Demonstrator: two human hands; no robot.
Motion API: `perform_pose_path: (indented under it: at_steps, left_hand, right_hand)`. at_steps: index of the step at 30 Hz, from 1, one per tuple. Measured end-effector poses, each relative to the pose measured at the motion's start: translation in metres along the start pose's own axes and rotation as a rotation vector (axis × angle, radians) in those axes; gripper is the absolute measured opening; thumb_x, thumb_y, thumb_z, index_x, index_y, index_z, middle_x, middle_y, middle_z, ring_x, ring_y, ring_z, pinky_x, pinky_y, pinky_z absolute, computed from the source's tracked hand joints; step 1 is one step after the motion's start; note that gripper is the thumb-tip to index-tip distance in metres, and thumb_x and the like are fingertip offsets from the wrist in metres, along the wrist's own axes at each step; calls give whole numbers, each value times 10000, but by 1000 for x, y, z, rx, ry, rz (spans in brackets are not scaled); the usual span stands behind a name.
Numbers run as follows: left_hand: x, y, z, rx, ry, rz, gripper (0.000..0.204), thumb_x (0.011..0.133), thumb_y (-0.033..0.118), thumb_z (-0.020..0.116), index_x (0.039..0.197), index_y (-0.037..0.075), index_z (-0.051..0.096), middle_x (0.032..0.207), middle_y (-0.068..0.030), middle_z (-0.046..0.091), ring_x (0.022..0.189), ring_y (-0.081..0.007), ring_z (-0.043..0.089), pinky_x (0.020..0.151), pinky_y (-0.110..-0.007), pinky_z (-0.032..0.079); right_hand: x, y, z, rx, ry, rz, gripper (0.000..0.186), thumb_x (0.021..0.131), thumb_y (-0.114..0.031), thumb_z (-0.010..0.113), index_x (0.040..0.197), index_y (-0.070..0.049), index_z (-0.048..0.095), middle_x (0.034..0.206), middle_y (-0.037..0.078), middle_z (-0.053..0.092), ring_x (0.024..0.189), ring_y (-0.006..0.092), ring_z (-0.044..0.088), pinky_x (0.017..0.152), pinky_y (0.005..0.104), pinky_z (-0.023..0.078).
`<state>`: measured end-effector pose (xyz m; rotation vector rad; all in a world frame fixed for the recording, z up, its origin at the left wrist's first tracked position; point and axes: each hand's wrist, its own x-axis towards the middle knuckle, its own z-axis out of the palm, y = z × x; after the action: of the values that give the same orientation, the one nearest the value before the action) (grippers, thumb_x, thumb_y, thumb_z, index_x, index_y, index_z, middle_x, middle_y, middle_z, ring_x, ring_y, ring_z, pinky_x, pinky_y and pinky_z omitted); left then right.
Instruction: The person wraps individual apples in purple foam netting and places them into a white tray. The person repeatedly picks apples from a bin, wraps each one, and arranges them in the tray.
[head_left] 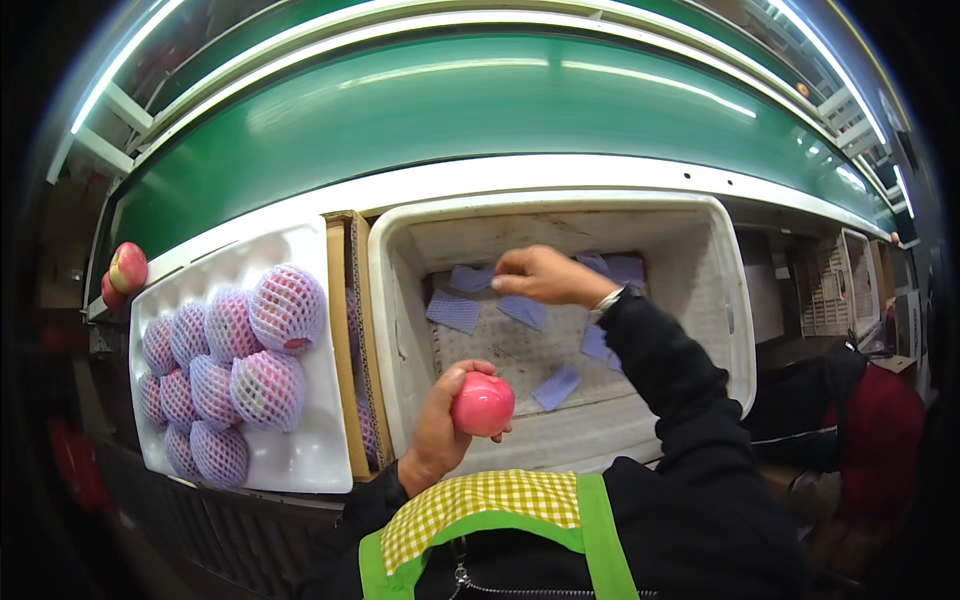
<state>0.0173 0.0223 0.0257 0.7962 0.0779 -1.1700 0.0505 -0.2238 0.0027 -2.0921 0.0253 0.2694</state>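
Over the near left part of the pale crate (pixel 570 432), your left hand (pixel 438 425) is clamped around a pink fruit (pixel 484 405). Farther off, your right hand (pixel 545 276) hangs over the purple sleeves (pixel 455 312) scattered in the crate, fingers bent; whether they pinch one, I cannot tell. To your left, a white tray (pixel 295 462) bears net-wrapped fruits (pixel 268 390); on the far side runs a green belt (pixel 400 120).
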Motion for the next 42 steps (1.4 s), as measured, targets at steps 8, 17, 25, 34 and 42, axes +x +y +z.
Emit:
perform_pose_path:
  at_steps: [8, 17, 25, 34, 42]
  left_hand:
    - [4, -3, -5, 109, 72, 132, 325, 867, 270, 397, 964, -20, 506, 879, -142, 583, 796, -213, 563, 746, -307, 467]
    - [10, -14, 11, 416, 271, 303, 288, 841, 111, 489, 1099, -14, 458, 1024, -81, 509, 909, -128, 485, 821, -250, 399]
    - [10, -11, -3, 479, 74, 190, 198, 833, 90, 482, 1010, 0, 488, 906, -56, 543, 789, -107, 509, 709, -237, 427]
    - [9, -18, 1, 747, 242, 573, 251, 834, 127, 533, 1047, 14, 465, 892, -55, 542, 790, -117, 504, 721, -240, 421]
    - [3, -13, 1, 770, -177, 220, 369, 839, 280, 568, 1064, -3, 496, 937, -48, 547, 825, -103, 508, 729, -243, 423]
  right_hand:
    - [19, 199, 112, -501, 418, 353, 265, 631, -200, 588, 815, -10, 600, 804, 215, 583, 792, 361, 549, 693, 420, 450]
    - [-42, 4, 54, 259, -64, -156, 242, 700, -162, 587, 864, 16, 582, 729, 85, 603, 665, 120, 543, 597, 284, 456]
    - [-115, -38, 56, 944, -28, -178, 400, 730, -127, 639, 1082, 23, 521, 1018, 91, 567, 938, 142, 520, 845, 274, 418]
    - [-111, -24, 80, 699, 442, 15, 96, 774, -92, 585, 819, -17, 546, 715, 4, 543, 637, 57, 496, 538, 211, 417]
    - [-106, -43, 92, 851, 232, -87, 109, 799, -153, 578, 800, -44, 578, 695, -23, 551, 623, 47, 489, 535, 212, 409]
